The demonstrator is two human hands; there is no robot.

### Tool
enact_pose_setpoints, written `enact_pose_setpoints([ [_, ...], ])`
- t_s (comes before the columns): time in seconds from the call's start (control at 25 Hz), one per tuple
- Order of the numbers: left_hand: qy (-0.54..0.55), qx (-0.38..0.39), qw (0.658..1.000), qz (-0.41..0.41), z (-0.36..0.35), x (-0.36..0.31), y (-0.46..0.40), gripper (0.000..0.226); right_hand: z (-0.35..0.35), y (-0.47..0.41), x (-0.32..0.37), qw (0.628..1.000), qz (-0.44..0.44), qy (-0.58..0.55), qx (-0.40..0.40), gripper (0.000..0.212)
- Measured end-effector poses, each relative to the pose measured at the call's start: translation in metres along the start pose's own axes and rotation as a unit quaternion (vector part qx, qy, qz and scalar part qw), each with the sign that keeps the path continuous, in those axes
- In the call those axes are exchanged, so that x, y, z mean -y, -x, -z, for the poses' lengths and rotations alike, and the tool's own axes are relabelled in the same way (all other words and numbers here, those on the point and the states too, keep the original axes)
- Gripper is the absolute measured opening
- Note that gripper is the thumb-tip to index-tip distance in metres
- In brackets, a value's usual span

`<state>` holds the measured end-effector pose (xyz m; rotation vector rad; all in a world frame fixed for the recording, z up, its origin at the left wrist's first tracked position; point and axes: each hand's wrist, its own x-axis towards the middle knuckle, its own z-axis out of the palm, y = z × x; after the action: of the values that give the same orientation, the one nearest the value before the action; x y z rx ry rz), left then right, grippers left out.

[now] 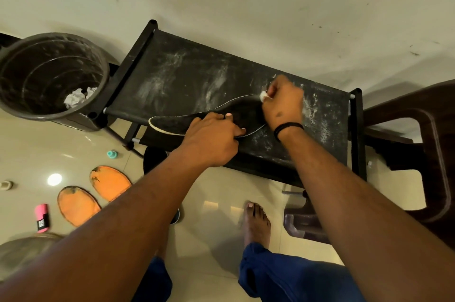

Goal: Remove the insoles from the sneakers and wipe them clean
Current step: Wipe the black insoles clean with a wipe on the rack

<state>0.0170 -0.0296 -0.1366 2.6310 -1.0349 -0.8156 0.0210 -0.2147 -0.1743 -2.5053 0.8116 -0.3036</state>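
Head view: black insole (172,124) w/ pale edge lay flat on the dusty black fabric rack shelf (187,75), heel end overhanging the front rail. Left hand (213,140) pressed down on its middle, fingers curled over the far edge, pinning it. Right hand (283,102) had its grip closed round a small white wad (263,96), prob. tissue, rubbing at the toe end. Dark bin (51,75) beside the rack held crumpled white paper (78,99). Two orange insoles (96,193) lay on the tiled floor near a pink object (42,218); they looked smudged at the tips. Sneakers themselves not clearly in view. Judging by this: removal done for at least three insoles, wiping midway on the black one; orange pair's status can't be told.
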Motion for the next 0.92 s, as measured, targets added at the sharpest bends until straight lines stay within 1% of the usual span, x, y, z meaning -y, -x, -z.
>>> enact_pose_setpoints([
  [0.04, -0.003, 0.001, 1.000, 0.001, -0.001, -0.001, 0.000, 0.045, 0.001, 0.001, -0.003, 1.000, -0.008, 0.003, -0.010, 0.025],
  [0.08, -0.004, -0.001, 1.000, 0.002, -0.001, -0.001, 0.000, 0.044, -0.001, 0.006, 0.002, 1.000, 0.003, -0.007, -0.002, 0.024],
  [0.12, -0.003, -0.005, 1.000, 0.002, -0.002, -0.001, 0.000, 0.042, -0.006, 0.013, 0.012, 0.999, 0.034, -0.029, 0.023, 0.023],
  [0.2, 0.008, -0.021, 1.000, 0.001, -0.001, 0.000, -0.001, 0.034, -0.018, 0.027, 0.031, 0.987, 0.115, -0.063, 0.097, 0.021],
  [0.24, 0.015, -0.025, 1.000, 0.002, -0.001, 0.001, -0.001, 0.033, -0.021, 0.029, 0.035, 0.981, 0.141, -0.068, 0.118, 0.021],
  [0.28, 0.017, -0.022, 1.000, 0.001, -0.001, 0.001, -0.001, 0.035, -0.022, 0.025, 0.034, 0.981, 0.139, -0.069, 0.120, 0.021],
  [0.36, 0.005, -0.005, 1.000, -0.005, -0.001, 0.001, -0.001, 0.042, -0.014, 0.010, 0.018, 0.993, 0.076, -0.054, 0.077, 0.023],
  [0.44, -0.003, 0.001, 1.000, -0.003, -0.001, 0.000, 0.000, 0.044, 0.002, -0.002, -0.002, 1.000, 0.007, -0.014, 0.024, 0.026],
  [0.48, 0.000, -0.010, 1.000, -0.001, -0.001, 0.001, 0.000, 0.042, 0.010, -0.006, -0.011, 1.000, -0.016, -0.005, 0.006, 0.027],
  [0.56, 0.035, -0.060, 0.998, 0.008, -0.001, 0.001, 0.001, 0.037, 0.022, -0.010, -0.018, 0.999, -0.035, -0.008, -0.020, 0.023],
  [0.68, 0.100, -0.144, 0.984, 0.041, 0.002, 0.004, 0.003, 0.033, 0.035, -0.006, -0.016, 0.994, -0.044, -0.096, -0.035, 0.018],
  [0.76, 0.093, -0.187, 0.976, 0.065, 0.004, 0.010, 0.002, 0.037, 0.041, -0.001, -0.010, 0.985, -0.052, -0.156, -0.042, 0.019],
  [0.84, 0.071, -0.198, 0.973, 0.096, 0.008, 0.017, 0.001, 0.045, 0.045, 0.004, -0.006, 0.977, -0.073, -0.200, -0.031, 0.020],
  [0.92, 0.058, -0.169, 0.975, 0.131, 0.009, 0.022, 0.001, 0.057, 0.046, 0.012, -0.003, 0.972, -0.096, -0.215, -0.006, 0.023],
])
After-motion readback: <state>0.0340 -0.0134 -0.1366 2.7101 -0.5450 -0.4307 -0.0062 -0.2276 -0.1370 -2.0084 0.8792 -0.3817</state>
